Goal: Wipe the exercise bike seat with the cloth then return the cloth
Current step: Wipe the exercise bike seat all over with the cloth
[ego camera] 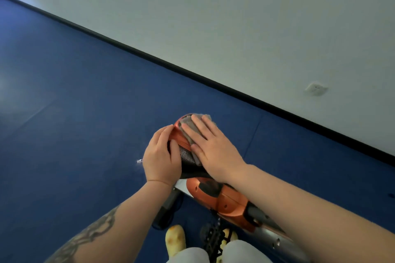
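The exercise bike seat (181, 134) is orange and black, seen from above at the middle of the view. A grey cloth (188, 128) lies over its top and right side. My right hand (211, 145) rests flat on the cloth with fingers spread, pressing it against the seat. My left hand (161, 153) grips the seat's left edge, thumb on the black perforated part. Most of the cloth is hidden under my right hand.
The bike's orange frame (222, 196) and a black pedal (213, 237) sit below the seat, next to my yellow shoes (175, 239). Blue floor mats (74, 102) spread to the left. A white wall with black skirting and a socket (316, 88) runs along the right.
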